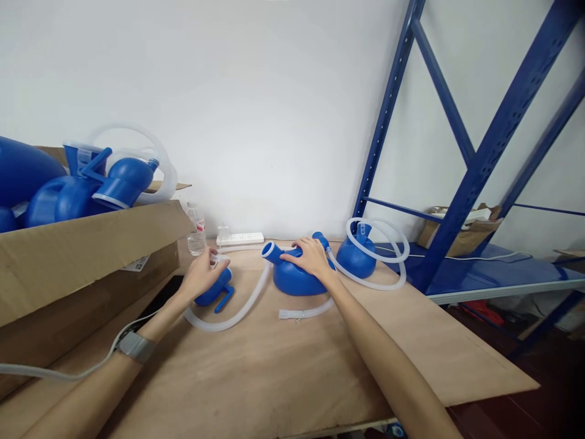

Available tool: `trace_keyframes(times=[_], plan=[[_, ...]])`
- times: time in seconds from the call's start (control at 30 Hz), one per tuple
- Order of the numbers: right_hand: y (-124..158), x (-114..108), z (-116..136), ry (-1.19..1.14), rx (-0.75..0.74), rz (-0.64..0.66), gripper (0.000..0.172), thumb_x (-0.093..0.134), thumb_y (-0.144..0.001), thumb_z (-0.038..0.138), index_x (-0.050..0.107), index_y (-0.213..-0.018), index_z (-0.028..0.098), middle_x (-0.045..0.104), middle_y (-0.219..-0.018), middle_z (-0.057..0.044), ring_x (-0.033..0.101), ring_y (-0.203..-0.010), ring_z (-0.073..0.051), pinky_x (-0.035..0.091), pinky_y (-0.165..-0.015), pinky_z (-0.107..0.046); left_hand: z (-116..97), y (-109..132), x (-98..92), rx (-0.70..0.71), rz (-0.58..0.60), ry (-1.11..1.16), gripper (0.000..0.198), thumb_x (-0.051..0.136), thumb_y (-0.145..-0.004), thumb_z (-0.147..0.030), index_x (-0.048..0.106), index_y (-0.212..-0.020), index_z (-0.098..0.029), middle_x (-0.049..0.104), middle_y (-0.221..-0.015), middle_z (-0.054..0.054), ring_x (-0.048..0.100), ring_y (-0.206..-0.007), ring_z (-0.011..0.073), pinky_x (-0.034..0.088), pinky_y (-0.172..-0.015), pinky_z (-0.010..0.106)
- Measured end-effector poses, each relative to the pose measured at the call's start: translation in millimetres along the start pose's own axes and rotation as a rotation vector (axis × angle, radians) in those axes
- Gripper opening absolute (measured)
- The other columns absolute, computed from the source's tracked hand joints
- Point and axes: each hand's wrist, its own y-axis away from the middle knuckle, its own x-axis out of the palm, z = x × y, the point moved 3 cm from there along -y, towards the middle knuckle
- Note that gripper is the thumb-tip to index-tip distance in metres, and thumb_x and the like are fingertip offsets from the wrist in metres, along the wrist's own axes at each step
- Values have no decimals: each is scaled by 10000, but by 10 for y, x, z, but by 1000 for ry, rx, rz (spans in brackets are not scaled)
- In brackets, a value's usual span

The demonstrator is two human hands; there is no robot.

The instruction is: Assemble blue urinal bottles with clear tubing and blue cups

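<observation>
My left hand is closed at the pale upper rim of a blue handled cup lying at the left of the table. Its fingertips are partly hidden. A translucent hose curves from beside that cup toward the middle. With my right hand I grip the top of a blue plastic bottle, its open neck pointing up and left. Another hose end with a small tie lies in front of the bottle. Just behind my right hand, a small blue neck joins a translucent hose.
At the left, a cardboard box holds several blue bottles and coiled hose. A water bottle and a power strip stand by the wall. Another blue bottle with coiled hose sits right, near blue metal shelving.
</observation>
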Motion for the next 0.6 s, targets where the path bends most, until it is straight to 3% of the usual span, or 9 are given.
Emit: trace_keyframes(times=[0.07, 0.13, 0.17, 0.23, 0.27, 0.37, 0.43, 0.5, 0.6], plan=[[70, -48, 92, -30, -99, -165, 442, 688, -903, 599, 751, -1045, 186, 726, -1090, -128, 619, -1092, -286, 385, -1021, -433, 81, -14, 92, 9, 28, -34, 489, 502, -858, -617, 568, -1118, -208, 743, -1045, 120, 707, -1007, 326, 512, -879, 411], [221, -81, 284, -82, -212, -249, 303, 656, -953, 453, 755, -1012, 174, 718, -1067, -135, 610, -1064, -280, 392, -1007, -452, 119, -26, 175, 22, 56, -31, 470, 522, -832, -615, 611, -1054, -210, 752, -1045, 126, 704, -1026, 342, 513, -891, 418], [317, -83, 414, -124, -273, -222, 254, 615, -978, 386, 755, -982, 173, 721, -1028, -127, 611, -1036, -270, 409, -982, -445, 123, -28, 200, 31, 65, -26, 463, 538, -819, -618, 627, -1026, -214, 757, -1047, 125, 703, -1033, 347, 515, -898, 420], [518, -61, 709, -221, -389, -37, 214, 595, -982, 328, 747, -990, 178, 724, -971, -105, 615, -990, -253, 447, -940, -423, 101, -19, 202, 48, 58, -12, 466, 545, -820, -620, 644, -1030, -215, 758, -1089, 130, 693, -1067, 352, 510, -934, 429], [603, -58, 835, -282, -369, 42, 216, 629, -965, 343, 740, -1041, 174, 726, -1010, -111, 614, -1023, -261, 466, -935, -417, 71, -4, 177, 58, 43, -10, 479, 533, -836, -617, 643, -1069, -213, 750, -1142, 135, 679, -1104, 350, 500, -968, 435], [742, -57, 1093, -554, -138, 223, 428, 684, -937, 435, 670, -1285, 186, 695, -1226, -133, 595, -1201, -284, 469, -1042, -436, -116, 95, 18, 92, -100, 67, 540, 485, -902, -605, 595, -1240, -198, 678, -1328, 142, 649, -1159, 323, 473, -1040, 443], [753, -33, 1210, -807, 3, 350, 702, 716, -902, 535, 511, -1493, 217, 597, -1433, -147, 532, -1347, -296, 419, -1138, -468, -306, 225, -105, 111, -268, 284, 567, 518, -919, -614, 566, -1308, -205, 673, -1319, 119, 691, -1018, 277, 526, -957, 416], [730, 0, 1326, -1100, 68, 454, 953, 743, -855, 612, 295, -1621, 264, 459, -1585, -140, 452, -1447, -294, 379, -1188, -484, -514, 392, -153, 120, -352, 483, 573, 500, -953, -619, 525, -1359, -216, 675, -1281, 104, 701, -884, 227, 564, -817, 367], [691, 27, 1448, -1449, 138, 398, 962, 667, -869, 704, 230, -1634, 316, 377, -1643, -94, 403, -1487, -265, 390, -1198, -457, -804, 639, -113, 182, -324, 584, 576, 518, -970, -595, 490, -1424, -242, 610, -1398, 107, 697, -994, 232, 565, -851, 360]])
